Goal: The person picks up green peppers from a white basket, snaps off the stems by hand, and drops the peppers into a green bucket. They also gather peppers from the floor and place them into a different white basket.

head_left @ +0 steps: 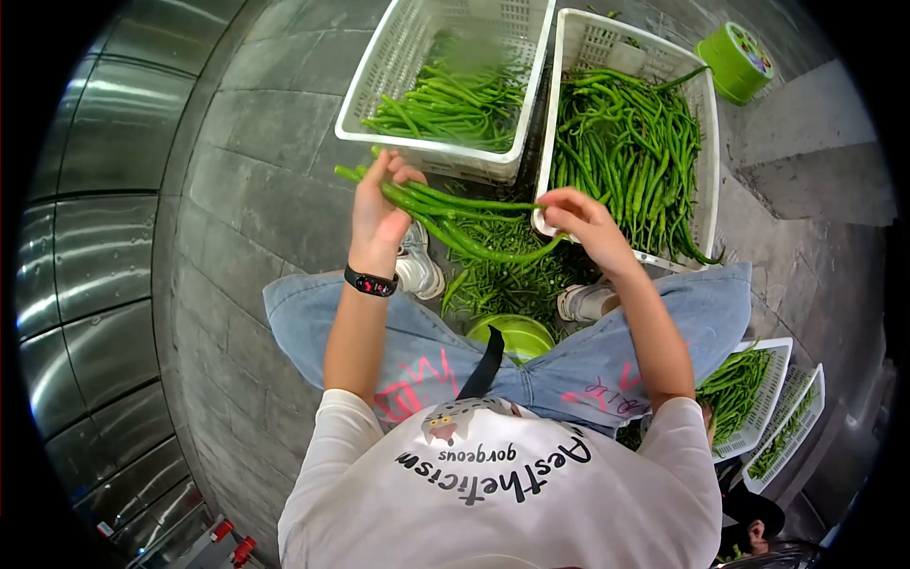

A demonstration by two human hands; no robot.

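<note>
Holding peppers w/ L hand, crates ahead, scraps btwn shoes

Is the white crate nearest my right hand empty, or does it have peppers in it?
Well filled: the crate has long green peppers piled across it, a few poking over the rim.

Looks like we're in a commercial kitchen's prep area: stainless-steel panels, grey floor tiles, white plastic crates of green chillies.
</note>
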